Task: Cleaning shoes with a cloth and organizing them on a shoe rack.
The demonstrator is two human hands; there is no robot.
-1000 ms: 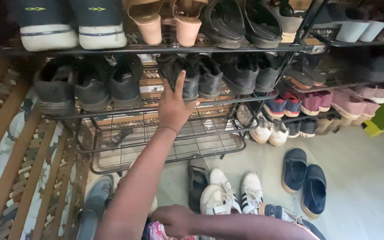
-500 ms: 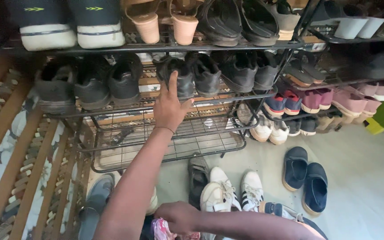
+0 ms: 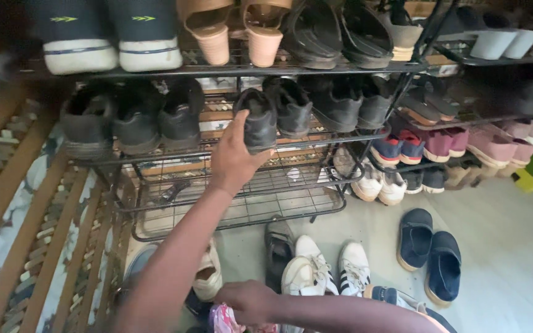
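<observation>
My left hand (image 3: 232, 157) grips the heel of a black shoe (image 3: 258, 120) at the front edge of the middle shelf of a black wire shoe rack (image 3: 242, 203); the shoe is lifted and tilted. Its black partner (image 3: 291, 106) sits just to the right on the same shelf. My right hand (image 3: 251, 302) is low at the bottom of the view, fingers closed on a pink patterned item (image 3: 224, 320) that is partly hidden.
Three dark shoes (image 3: 131, 120) fill the shelf's left side, more dark ones the right. The top shelf holds navy sneakers (image 3: 112, 37) and tan heels (image 3: 235, 31). White sneakers (image 3: 328, 268), a dark sandal (image 3: 277, 246) and navy slip-ons (image 3: 430, 250) lie on the floor. A second rack (image 3: 463, 135) stands right.
My left hand went from reaching up against the black shoe to closing around its heel and lifting it outward off the shelf. The right hand stayed low.
</observation>
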